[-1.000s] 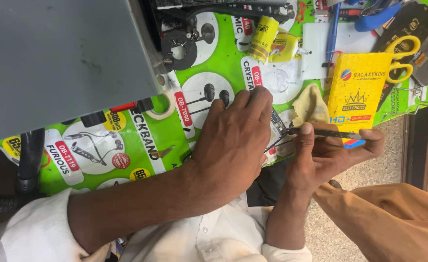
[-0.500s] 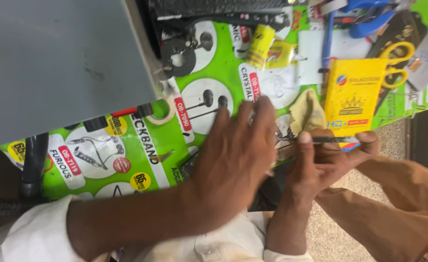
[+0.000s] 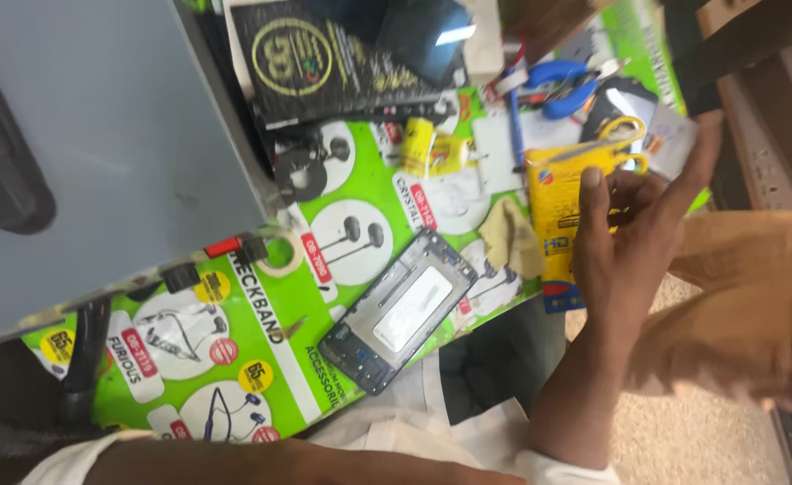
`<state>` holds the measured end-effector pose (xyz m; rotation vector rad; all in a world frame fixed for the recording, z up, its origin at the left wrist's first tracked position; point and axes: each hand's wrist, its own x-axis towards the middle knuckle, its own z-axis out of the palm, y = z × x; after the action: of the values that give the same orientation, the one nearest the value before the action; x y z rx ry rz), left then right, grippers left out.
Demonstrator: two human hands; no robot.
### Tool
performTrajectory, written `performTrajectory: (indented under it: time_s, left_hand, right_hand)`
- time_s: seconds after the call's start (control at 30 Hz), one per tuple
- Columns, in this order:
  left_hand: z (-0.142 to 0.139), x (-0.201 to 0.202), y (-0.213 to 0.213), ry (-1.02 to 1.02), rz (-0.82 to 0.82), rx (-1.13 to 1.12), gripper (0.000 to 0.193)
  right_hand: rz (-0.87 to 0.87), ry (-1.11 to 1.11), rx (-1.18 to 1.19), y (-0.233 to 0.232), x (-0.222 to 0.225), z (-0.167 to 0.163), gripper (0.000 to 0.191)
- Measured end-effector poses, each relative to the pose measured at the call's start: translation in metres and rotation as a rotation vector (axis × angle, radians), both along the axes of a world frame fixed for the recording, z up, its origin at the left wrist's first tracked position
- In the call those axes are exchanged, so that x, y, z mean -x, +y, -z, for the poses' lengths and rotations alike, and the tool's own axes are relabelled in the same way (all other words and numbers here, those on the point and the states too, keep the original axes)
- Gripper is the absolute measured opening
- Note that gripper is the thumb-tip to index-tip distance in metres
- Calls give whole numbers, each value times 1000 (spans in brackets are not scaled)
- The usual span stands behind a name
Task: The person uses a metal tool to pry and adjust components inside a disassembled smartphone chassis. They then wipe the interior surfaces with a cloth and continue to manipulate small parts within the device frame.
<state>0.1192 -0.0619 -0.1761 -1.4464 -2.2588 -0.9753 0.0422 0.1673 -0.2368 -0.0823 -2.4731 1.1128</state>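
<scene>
A phone frame (image 3: 400, 310), silver with a dark rim, lies bare on the green printed mat (image 3: 261, 337). My right hand (image 3: 629, 238) is raised to the right of it, over a yellow box (image 3: 553, 207), thumb up and one finger stretched out. The hand is blurred, so I cannot tell whether anything is in it. Of my left arm only the forearm (image 3: 261, 462) shows, along the bottom edge; its hand is out of view.
A large grey case (image 3: 99, 135) covers the upper left. At the top lie a black packet (image 3: 324, 54), blue pliers (image 3: 562, 85), yellow-handled scissors (image 3: 625, 130) and a small yellow bottle (image 3: 418, 144). A tan cloth (image 3: 513, 238) and a tape ring (image 3: 279, 256) lie near the frame. Orange-brown fabric (image 3: 737, 296) fills the right.
Both hands have come off the phone frame, which now lies uncovered. The left hand has dropped out of view and the right hand has lifted to the right, over the yellow box.
</scene>
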Motion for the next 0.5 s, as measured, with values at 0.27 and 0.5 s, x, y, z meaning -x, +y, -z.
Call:
performTrajectory:
  time_s: [0.27,0.5]
  left_hand:
    - [-23,-3,-14,-33,7,-7,36]
    - [-11,-16,-33,-74,-30,-7,33]
  right_hand:
    - [32,-136,-278,-21,-43,7,21]
    - [-155,106,-108,-21,-22,-3,17]
